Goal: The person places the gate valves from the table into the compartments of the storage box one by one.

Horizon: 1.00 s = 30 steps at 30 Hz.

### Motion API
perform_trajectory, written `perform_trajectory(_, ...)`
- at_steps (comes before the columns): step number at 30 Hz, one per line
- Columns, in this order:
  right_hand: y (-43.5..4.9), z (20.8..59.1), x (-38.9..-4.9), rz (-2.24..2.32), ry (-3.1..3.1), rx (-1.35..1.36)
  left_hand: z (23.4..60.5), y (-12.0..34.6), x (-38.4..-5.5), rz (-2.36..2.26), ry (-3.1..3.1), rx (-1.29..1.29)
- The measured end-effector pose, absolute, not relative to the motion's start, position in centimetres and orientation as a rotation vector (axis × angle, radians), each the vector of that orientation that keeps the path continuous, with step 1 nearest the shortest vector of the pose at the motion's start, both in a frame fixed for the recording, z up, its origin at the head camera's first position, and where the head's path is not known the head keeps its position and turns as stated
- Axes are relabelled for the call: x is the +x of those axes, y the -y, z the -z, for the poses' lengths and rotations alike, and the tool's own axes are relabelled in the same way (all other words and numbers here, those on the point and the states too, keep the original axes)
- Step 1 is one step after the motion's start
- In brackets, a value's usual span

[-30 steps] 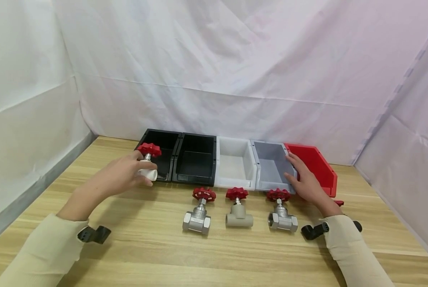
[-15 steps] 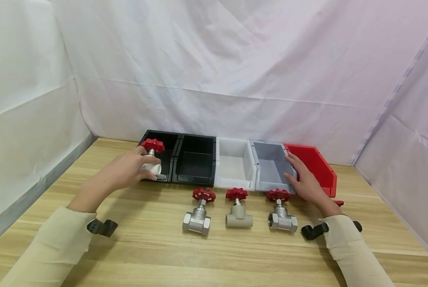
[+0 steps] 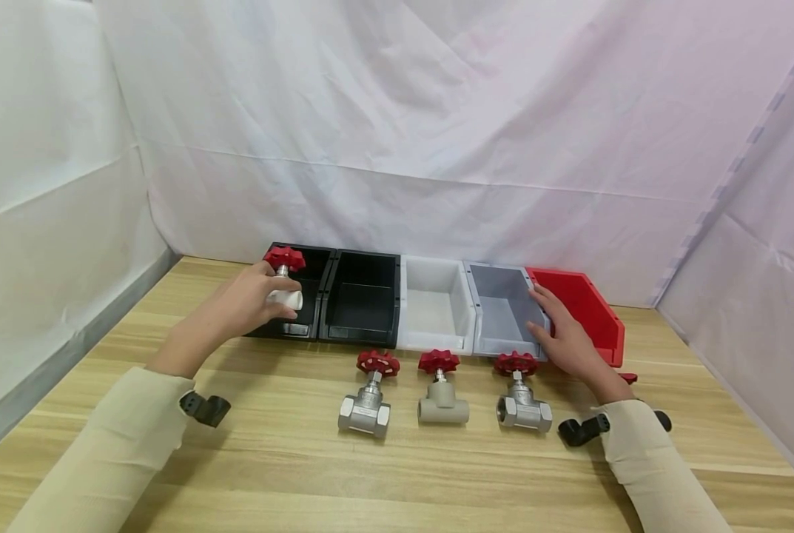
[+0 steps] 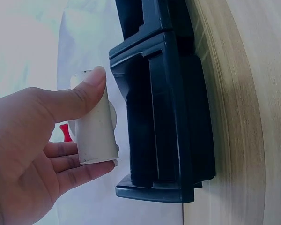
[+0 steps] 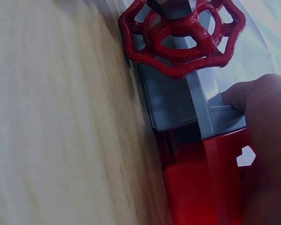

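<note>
My left hand [image 3: 240, 302] grips a white gate valve [image 3: 286, 299] by its pipe body, with the red handwheel on top. It is over the leftmost black bin [image 3: 308, 330]. The left wrist view shows the thumb across the white body [image 4: 97, 126] and fingers beneath, beside the bin's front lip [image 4: 178, 136]. My right hand [image 3: 570, 342] rests on the right side of the grey bin [image 3: 503, 343], fingers along its rim and the thumb near the front corner. In the right wrist view, the thumb [image 5: 267, 108] is by the grey rim, and a red handwheel [image 5: 178, 42] looms close.
A second black bin [image 3: 360, 333], a white bin [image 3: 435, 342] and a red bin [image 3: 608, 326] complete the row. Before them stand a steel valve [image 3: 365, 414], a beige valve [image 3: 443, 409] and another steel valve [image 3: 525, 411]. A red piece [image 3: 628, 377] shows beside the right wrist.
My left hand has moved right and slightly farther back with the white valve, from the bin's left edge to over its opening. The right hand has stayed still.
</note>
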State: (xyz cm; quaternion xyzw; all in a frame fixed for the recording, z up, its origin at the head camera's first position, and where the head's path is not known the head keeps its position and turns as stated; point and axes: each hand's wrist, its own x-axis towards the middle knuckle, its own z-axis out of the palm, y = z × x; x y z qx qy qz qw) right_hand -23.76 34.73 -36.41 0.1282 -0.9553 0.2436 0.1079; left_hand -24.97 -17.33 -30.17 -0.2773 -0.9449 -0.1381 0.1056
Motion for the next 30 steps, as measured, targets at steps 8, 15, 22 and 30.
perform_trajectory(8,-34.7,36.5,-23.9,-0.723,2.807,0.374,30.7,17.4,-26.1,0.415,2.825,-0.792)
perform_trajectory(15,-34.8,36.4,-23.9,-0.725,2.808,0.379,31.1,16.9,-27.1,0.429,2.848,-0.819)
perform_trajectory(22,-34.7,36.5,-24.0,-0.731,2.812,0.365,31.5,16.3,-27.9,0.471,2.927,-0.776)
perform_trajectory(30,-34.6,36.7,-24.1,-0.730,2.814,0.362,32.1,15.9,-28.3,0.471,2.986,-0.723)
